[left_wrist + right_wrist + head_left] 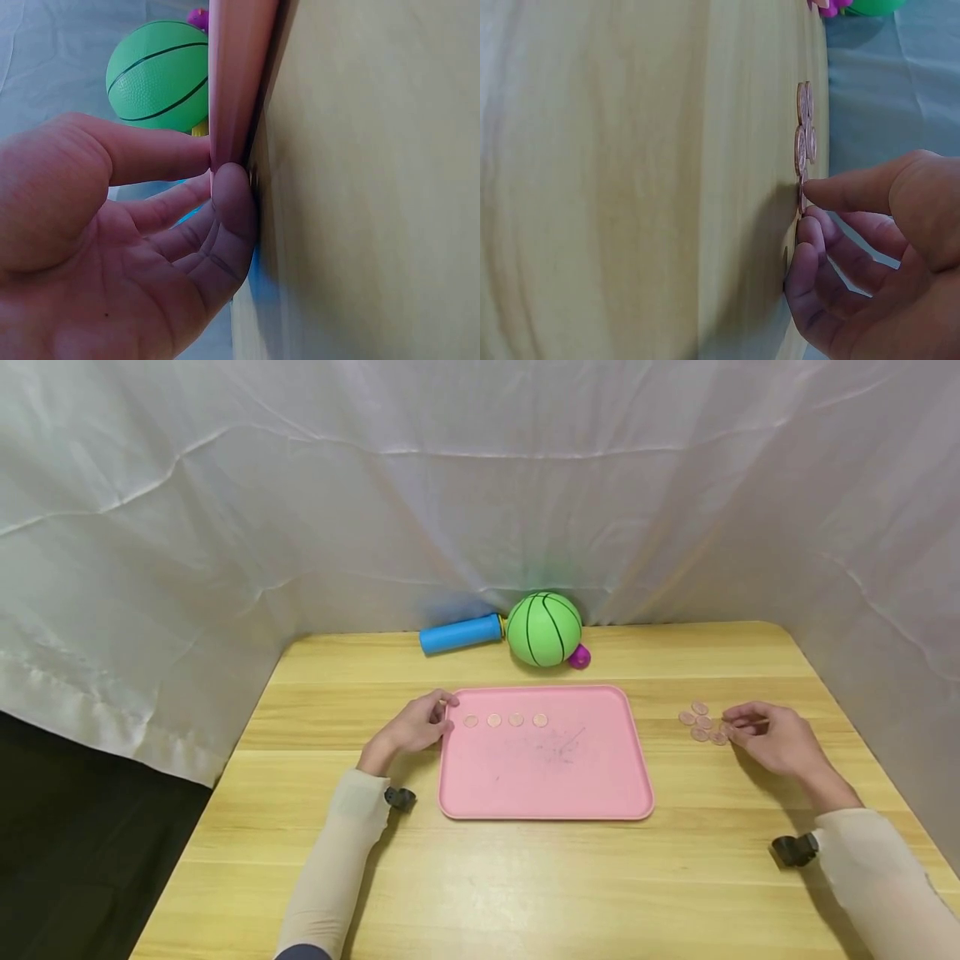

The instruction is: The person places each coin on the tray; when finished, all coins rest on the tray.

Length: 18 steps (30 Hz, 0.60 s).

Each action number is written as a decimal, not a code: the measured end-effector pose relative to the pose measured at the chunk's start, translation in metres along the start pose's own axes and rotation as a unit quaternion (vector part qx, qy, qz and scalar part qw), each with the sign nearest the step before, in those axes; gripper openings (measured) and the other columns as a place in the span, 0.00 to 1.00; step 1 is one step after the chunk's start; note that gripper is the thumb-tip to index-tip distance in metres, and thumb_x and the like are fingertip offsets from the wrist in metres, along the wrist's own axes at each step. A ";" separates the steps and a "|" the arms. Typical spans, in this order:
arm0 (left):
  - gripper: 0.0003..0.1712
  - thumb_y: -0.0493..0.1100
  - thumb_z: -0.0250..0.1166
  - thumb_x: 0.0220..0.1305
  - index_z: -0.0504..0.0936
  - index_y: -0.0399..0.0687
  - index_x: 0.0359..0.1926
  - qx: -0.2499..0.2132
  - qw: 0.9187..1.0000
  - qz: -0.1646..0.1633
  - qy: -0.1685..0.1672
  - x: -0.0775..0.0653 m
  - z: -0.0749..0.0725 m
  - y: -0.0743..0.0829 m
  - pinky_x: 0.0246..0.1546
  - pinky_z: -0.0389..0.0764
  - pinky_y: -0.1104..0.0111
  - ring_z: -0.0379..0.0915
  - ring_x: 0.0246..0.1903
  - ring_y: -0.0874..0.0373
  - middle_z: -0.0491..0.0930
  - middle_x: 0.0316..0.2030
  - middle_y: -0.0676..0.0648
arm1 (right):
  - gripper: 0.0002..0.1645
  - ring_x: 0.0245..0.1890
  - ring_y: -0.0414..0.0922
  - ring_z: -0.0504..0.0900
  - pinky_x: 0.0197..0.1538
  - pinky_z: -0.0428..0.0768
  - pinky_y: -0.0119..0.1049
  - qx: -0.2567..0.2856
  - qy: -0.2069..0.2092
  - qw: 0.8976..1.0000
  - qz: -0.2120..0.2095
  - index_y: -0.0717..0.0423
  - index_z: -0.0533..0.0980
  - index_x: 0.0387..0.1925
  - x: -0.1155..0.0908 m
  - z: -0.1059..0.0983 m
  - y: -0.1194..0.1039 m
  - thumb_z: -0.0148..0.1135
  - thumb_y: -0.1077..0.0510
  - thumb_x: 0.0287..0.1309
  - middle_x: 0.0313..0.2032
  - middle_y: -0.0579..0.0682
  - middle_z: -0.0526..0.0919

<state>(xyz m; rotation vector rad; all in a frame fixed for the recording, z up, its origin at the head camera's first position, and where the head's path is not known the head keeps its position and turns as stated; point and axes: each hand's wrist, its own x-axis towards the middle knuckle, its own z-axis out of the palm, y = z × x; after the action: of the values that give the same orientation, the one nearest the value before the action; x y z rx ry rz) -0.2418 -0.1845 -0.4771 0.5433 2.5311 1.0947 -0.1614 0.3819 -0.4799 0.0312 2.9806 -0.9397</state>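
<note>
My left hand (417,724) grips the left rim of a shallow pink tray (547,793) near its far left corner. In the left wrist view the thumb and a finger (234,199) lie on either side of that rim. Several copper-coloured coins (516,720) lie in a spaced row along the tray's far side. To the right of the tray, my right hand (776,739) pinches a copper coin (803,193) at the near end of a loose cluster. More coins (700,735) of that cluster lie flat on the wood, just left of the fingertips.
Behind the tray stands a green ball (544,629) with black lines. A blue cylinder (461,634) with a yellow end lies to its left, and a small purple object (580,657) touches its right side. Pale cloth (480,510) hangs around the wooden table (525,893).
</note>
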 end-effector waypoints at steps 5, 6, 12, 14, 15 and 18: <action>0.21 0.34 0.60 0.80 0.75 0.35 0.69 0.002 1.000 0.000 0.001 0.000 0.000 0.000 0.39 0.73 0.66 0.70 0.34 0.55 0.75 0.37 0.44 | 0.18 0.41 0.44 0.85 0.37 0.76 0.24 -0.010 -0.004 1.000 -0.008 0.68 0.84 0.56 0.003 0.000 0.001 0.67 0.56 0.75 0.47 0.67 0.90; 0.21 0.34 0.60 0.80 0.75 0.36 0.69 0.001 1.000 -0.001 0.001 0.000 0.000 0.001 0.39 0.73 0.66 0.70 0.34 0.55 0.75 0.37 0.44 | 0.19 0.41 0.46 0.86 0.37 0.76 0.24 -0.012 -0.004 1.000 -0.010 0.68 0.84 0.56 0.003 0.000 0.001 0.67 0.56 0.75 0.48 0.68 0.90; 0.21 0.34 0.60 0.80 0.75 0.36 0.69 0.002 1.000 -0.005 0.000 -0.001 0.000 0.002 0.38 0.73 0.66 0.70 0.34 0.55 0.75 0.37 0.44 | 0.19 0.43 0.51 0.86 0.37 0.77 0.26 -0.010 -0.015 1.000 -0.013 0.68 0.83 0.58 0.005 0.000 0.002 0.65 0.57 0.76 0.49 0.69 0.89; 0.21 0.34 0.60 0.80 0.75 0.36 0.70 0.003 1.000 -0.007 0.001 -0.001 0.000 0.002 0.38 0.73 0.66 0.70 0.34 0.55 0.75 0.37 0.44 | 0.20 0.44 0.50 0.86 0.37 0.77 0.26 -0.008 -0.019 1.000 -0.010 0.68 0.82 0.59 0.006 0.000 0.003 0.64 0.57 0.76 0.49 0.69 0.88; 0.22 0.34 0.60 0.80 0.75 0.36 0.70 0.003 1.000 -0.007 0.001 -0.001 0.000 0.002 0.39 0.73 0.66 0.70 0.34 0.55 0.75 0.37 0.44 | 0.20 0.44 0.50 0.85 0.37 0.77 0.26 -0.007 -0.022 1.000 -0.009 0.68 0.82 0.59 0.006 0.000 0.003 0.64 0.57 0.77 0.50 0.68 0.88; 0.22 0.34 0.60 0.80 0.75 0.36 0.70 0.002 1.000 -0.007 0.002 -0.001 0.000 0.002 0.39 0.73 0.66 0.70 0.34 0.55 0.75 0.37 0.43 | 0.19 0.42 0.45 0.83 0.37 0.77 0.26 -0.006 -0.030 0.999 -0.015 0.69 0.81 0.60 0.008 0.000 0.003 0.63 0.59 0.77 0.49 0.68 0.87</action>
<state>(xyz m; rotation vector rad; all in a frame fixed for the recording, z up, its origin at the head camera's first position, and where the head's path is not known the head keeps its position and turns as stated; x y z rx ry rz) -0.2407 -0.1835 -0.4756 0.5228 2.5376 1.0879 -0.1692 0.3847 -0.4818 -0.0416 2.9392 -0.9086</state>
